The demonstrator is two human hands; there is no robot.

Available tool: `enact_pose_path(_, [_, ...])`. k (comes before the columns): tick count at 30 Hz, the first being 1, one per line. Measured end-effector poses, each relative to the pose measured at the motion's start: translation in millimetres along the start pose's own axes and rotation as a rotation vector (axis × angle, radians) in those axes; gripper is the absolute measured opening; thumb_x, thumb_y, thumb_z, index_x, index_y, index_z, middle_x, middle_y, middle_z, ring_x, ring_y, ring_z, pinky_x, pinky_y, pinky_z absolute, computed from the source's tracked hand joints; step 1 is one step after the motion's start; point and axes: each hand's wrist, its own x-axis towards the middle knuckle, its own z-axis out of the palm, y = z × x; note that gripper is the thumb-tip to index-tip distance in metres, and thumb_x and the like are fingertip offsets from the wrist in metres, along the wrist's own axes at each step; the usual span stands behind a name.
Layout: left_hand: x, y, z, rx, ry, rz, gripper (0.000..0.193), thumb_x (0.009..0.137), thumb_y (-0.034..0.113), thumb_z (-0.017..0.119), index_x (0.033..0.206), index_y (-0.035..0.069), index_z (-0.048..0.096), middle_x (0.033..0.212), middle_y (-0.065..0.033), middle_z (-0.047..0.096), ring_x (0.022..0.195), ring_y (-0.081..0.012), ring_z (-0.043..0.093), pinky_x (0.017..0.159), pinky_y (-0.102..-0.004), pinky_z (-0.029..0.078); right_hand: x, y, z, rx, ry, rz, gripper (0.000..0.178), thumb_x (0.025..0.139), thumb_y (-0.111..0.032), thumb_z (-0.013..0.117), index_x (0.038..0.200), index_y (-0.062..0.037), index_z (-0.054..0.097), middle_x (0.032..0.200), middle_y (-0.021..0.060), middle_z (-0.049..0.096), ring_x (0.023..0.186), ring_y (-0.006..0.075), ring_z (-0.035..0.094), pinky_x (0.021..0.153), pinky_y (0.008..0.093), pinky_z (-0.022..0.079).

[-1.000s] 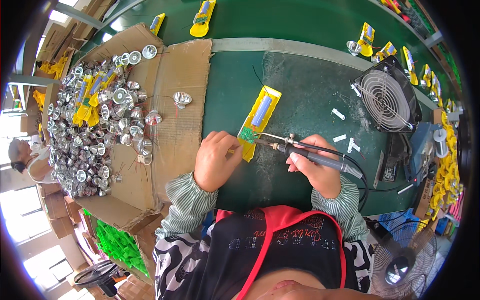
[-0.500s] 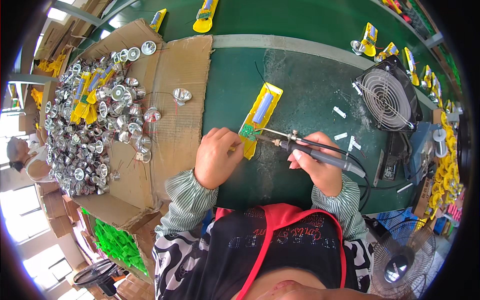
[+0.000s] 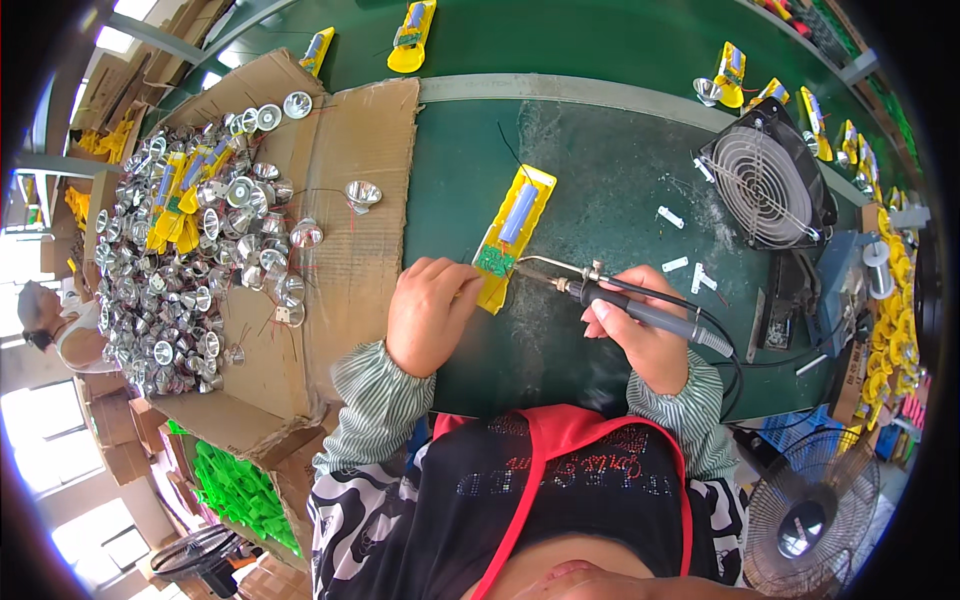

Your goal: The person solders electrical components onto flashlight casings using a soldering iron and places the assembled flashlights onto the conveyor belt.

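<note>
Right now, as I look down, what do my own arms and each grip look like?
Your left grip and right grip are both bare, without gloves. Your left sleeve and right sleeve are loose, with thin grey-green and white stripes, and gathered near the wrist. Black-and-white patterned fabric shows beside them.
</note>
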Motion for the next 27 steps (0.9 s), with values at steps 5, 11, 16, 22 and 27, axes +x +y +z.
enact_pose_path(5, [-0.8,7.4,-1.9,-0.097,0.095,-0.139,0.013,0.083,0.004,0.057,0.096,-0.001,0.059,0.076,-0.0127,0.062,0.07,-0.027,0.06,0.063,-0.0345,0.047,1.1,1.3,1.6,-0.017,0.005,0.002,0.018,0.081,0.0,0.06,0.095,0.0057,0.051,0.08,0.0142,0.065,0.067,0.0148,0.064,0.06,0.0261,0.053])
enact_pose_path(11, [2.5,2.5,2.4,-0.07,0.075,-0.155,0.009,0.082,0.005,0.059,0.09,0.0,0.057,0.073,-0.012,0.061,0.069,-0.0268,0.059,0.063,-0.034,0.047,7.1,3.8,7.9,-0.016,0.006,-0.008,0.017,0.081,0.001,0.06,0.095,0.0052,0.051,0.079,0.0134,0.065,0.066,0.0138,0.063,0.059,0.0256,0.053])
enact_pose_path(16, [5.5,4.7,9.5,0.09,0.125,-0.076,0.006,0.077,0.004,0.062,0.079,0.002,0.057,0.082,-0.0103,0.058,0.081,-0.0301,0.053,0.072,-0.0378,0.043,12.7,7.7,12.8,-0.012,-0.004,0.006,0.017,0.081,0.001,0.06,0.095,0.0056,0.051,0.079,0.0135,0.065,0.066,0.0141,0.064,0.06,0.0254,0.053])
enact_pose_path(22, [8.7,0.3,10.3,0.057,0.077,-0.063,0.008,0.075,0.006,0.064,0.078,0.003,0.057,0.084,-0.0102,0.058,0.083,-0.0309,0.052,0.073,-0.0391,0.043,18.5,12.3,14.2,-0.034,-0.027,-0.002,0.017,0.081,0.001,0.06,0.095,0.0063,0.052,0.08,0.0139,0.065,0.067,0.0145,0.064,0.06,0.0254,0.054])
enact_pose_path(27, [10.5,2.5,10.7,0.083,0.051,-0.084,0.009,0.075,0.007,0.064,0.078,0.003,0.056,0.084,-0.009,0.058,0.083,-0.0299,0.053,0.073,-0.0391,0.042,20.8,13.3,14.1,-0.044,-0.035,0.028,0.017,0.082,-0.001,0.061,0.095,0.0066,0.052,0.08,0.014,0.065,0.068,0.0146,0.065,0.06,0.0255,0.054])
